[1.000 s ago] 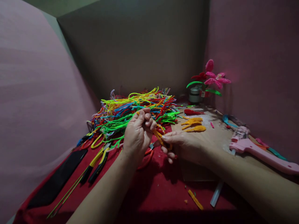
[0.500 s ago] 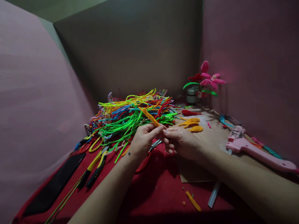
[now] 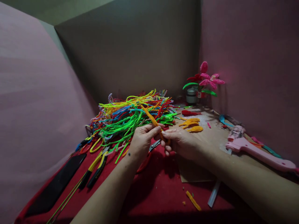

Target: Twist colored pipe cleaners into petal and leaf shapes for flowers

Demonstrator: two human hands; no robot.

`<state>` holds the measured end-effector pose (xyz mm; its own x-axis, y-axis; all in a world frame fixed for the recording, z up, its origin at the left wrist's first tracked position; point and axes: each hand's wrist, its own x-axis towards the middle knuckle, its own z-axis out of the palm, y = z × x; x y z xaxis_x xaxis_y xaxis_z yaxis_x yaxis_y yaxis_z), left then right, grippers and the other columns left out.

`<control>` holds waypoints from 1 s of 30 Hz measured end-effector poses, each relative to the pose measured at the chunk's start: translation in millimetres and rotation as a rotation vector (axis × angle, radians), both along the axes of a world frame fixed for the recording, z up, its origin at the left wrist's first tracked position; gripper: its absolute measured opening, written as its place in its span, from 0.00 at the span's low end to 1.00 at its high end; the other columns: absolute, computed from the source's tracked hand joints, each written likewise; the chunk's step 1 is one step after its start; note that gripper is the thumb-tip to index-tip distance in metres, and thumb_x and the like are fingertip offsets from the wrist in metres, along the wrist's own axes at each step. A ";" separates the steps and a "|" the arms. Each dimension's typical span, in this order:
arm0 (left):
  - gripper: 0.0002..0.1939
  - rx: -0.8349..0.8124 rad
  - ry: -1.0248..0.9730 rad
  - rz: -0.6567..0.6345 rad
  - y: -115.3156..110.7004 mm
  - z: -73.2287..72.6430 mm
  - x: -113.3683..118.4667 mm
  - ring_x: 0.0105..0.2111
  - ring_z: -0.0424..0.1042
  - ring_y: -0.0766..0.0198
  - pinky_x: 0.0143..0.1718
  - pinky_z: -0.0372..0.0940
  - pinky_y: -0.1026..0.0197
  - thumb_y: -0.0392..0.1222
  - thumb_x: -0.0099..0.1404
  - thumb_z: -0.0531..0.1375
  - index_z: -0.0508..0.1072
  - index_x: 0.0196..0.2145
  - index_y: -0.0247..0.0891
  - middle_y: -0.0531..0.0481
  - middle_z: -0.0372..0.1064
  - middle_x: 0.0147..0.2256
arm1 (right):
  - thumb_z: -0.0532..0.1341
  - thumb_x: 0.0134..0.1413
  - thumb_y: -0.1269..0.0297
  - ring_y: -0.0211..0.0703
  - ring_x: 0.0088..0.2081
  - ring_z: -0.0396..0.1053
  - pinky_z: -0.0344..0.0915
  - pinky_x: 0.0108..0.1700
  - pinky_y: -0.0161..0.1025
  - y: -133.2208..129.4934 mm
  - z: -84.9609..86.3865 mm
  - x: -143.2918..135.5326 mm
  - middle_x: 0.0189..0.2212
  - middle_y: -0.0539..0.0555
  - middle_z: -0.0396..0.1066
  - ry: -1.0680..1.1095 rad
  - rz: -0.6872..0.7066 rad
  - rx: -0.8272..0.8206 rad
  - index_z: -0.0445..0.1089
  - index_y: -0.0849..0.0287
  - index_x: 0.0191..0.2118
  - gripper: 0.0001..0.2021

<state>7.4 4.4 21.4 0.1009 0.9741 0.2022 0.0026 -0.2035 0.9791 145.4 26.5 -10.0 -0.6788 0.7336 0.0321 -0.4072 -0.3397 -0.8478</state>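
Here, the left hand [image 3: 143, 140] pinches a fuzzy orange strip [image 3: 149, 115] between thumb and fingers, its slim tip pointing up before the heap of coloured stems [image 3: 126, 124]; the right hand [image 3: 179, 140] pinches it lower down. A pink wall [image 3: 35, 93] stands left, red cloth [image 3: 161, 189] (crumbs [image 3: 184, 203] dot it) meets a brown board [image 3: 210, 143], and another pink wall [image 3: 252, 56] closes the right. Room to move lies between the forearms [image 3: 109, 180], toward the cloth's shadowed near edge.
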 end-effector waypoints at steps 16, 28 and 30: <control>0.12 0.044 -0.013 0.106 6.5 -4.6 -7.6 0.25 0.67 0.68 0.28 0.62 0.66 0.41 0.53 0.62 0.77 0.34 0.33 0.50 0.70 0.24 | 0.58 0.50 0.66 0.35 0.20 0.66 0.66 0.27 0.39 -1.7 1.6 0.9 0.24 0.56 0.71 0.033 0.011 -0.038 0.68 0.65 0.33 0.07; 0.11 0.061 -0.069 0.121 8.2 -5.9 -7.1 0.19 0.60 0.74 0.21 0.57 0.70 0.42 0.54 0.62 0.74 0.33 0.32 0.54 0.65 0.20 | 0.62 0.47 0.66 0.27 0.16 0.57 0.59 0.20 0.32 2.7 0.5 0.1 0.27 0.50 0.69 0.085 -0.237 0.049 0.66 0.63 0.27 0.06; 0.11 0.035 -0.124 0.122 8.6 -5.9 -6.3 0.16 0.59 0.75 0.17 0.54 0.70 0.43 0.55 0.61 0.73 0.31 0.32 0.54 0.64 0.18 | 0.61 0.47 0.66 0.29 0.18 0.60 0.61 0.22 0.33 3.5 0.6 1.0 0.28 0.51 0.69 0.110 -0.231 0.051 0.66 0.64 0.27 0.06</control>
